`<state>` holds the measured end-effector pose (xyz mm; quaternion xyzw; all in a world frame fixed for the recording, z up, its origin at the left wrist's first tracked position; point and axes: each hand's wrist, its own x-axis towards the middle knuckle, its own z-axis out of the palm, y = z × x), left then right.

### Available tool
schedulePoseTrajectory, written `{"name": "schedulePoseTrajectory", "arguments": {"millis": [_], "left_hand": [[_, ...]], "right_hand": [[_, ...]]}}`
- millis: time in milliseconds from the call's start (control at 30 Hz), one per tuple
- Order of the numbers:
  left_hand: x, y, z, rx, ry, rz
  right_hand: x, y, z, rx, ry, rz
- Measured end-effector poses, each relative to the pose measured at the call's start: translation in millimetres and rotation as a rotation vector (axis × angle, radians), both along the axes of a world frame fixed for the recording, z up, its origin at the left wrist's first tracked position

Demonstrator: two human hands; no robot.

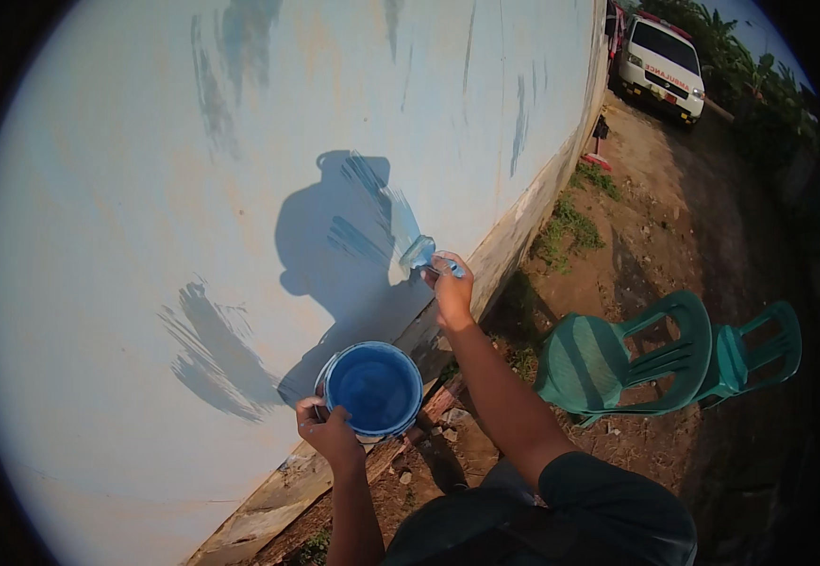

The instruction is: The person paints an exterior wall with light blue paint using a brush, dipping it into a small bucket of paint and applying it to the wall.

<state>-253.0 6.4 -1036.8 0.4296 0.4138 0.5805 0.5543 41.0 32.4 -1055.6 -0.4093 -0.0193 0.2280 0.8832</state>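
- 2 hands full: our left hand grips the bucket, our right hand the brush.
- We seem to be painting; the brush touches the wall.
- Next, we should drag it softly.

At four o'clock a green plastic chair stands on brown soil, a second green chair just beyond it, with grass and leafy trees toward two and a white van between one and two.
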Motion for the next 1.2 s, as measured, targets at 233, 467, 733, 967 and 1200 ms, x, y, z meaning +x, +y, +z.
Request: {"name": "schedulePoseTrajectory", "arguments": {"millis": [233, 467, 733, 967, 1200], "left_hand": [[27, 0, 3, -0.028, -0.032, -0.109], [40, 8, 3, 0.012, -0.088, -0.174], [44, 22, -6, 0.013, -0.052, -0.143], [62, 20, 15, -0.008, -0.089, -0.183], [67, 17, 11, 0.070, -0.072, -0.162]], "right_hand": [[18, -52, 63, 0.180, -0.084, 0.209], [33, -24, -29, -0.193, 0.065, 0.028], [55, -32, 81, 0.027, -0.145, 0.186], [56, -47, 75, -0.024, -0.189, 0.174], [78, -15, -10, -0.229, 0.125, -0.017]]}}
